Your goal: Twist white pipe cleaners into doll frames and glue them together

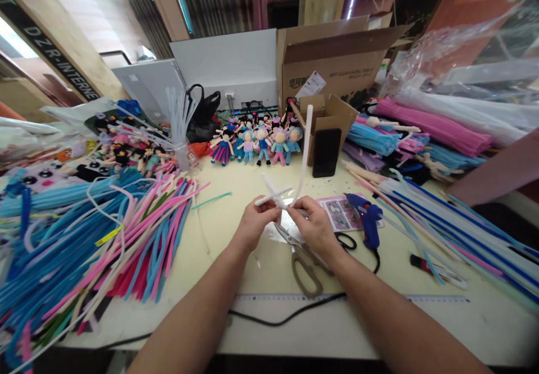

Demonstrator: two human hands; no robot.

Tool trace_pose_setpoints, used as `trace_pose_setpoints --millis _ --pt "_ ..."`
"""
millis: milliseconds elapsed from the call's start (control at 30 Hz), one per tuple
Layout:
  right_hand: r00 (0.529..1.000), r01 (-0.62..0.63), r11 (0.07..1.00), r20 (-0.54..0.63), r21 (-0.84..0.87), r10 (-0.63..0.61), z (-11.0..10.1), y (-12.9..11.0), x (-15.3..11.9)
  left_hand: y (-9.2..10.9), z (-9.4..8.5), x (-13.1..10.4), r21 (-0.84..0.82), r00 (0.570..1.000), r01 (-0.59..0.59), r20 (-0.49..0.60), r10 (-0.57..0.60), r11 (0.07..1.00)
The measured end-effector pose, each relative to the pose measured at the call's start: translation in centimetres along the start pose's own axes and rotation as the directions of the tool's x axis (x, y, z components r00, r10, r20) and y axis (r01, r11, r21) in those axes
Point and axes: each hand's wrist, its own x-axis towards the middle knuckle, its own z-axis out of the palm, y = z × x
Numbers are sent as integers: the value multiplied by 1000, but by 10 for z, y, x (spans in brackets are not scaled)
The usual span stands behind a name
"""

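Note:
Between my two hands is a white pipe cleaner, bent and crossed into several short arms near my fingers, with one long end standing upright. My left hand pinches the crossed part from the left. On the other side, my right hand grips the base of the long end between thumb and fingers. Scissors with brown-grey handles lie on the table just under my hands, their blades partly hidden. To the right of my right hand rest a blue glue gun and a printed card.
Heaps of coloured pipe cleaners cover the left side, and more strands lie right. Small dolls stand at the back beside a black phone and cardboard boxes. A ruler and black cable run along the front.

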Motion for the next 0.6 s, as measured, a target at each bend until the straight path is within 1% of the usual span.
trace_pose_setpoints --millis 100,167,200,233,367,467,600 --pt "999 20 999 -41 -37 -22 -4 0 3 1 -3 1 -49 995 95 1 -95 994" --pt "996 50 996 -72 -79 -55 -7 0 6 4 -6 1 -29 989 148 -23 -149 989" --pt "994 67 993 -83 -102 -75 -9 1 7 6 -7 0 -12 987 154 -38 -154 988" --pt "991 85 989 -92 -125 -97 -11 1 8 8 -7 0 4 988 144 -54 -144 990" --pt "974 181 960 -93 -215 -205 -12 3 9 11 -7 -3 48 995 49 -93 -44 998" --pt "958 264 918 -27 -295 -284 -9 2 5 9 -3 -5 109 995 25 -100 -14 994" --pt "937 345 866 83 -362 -339 -2 -2 -2 7 4 -8 162 992 25 -130 -4 986"
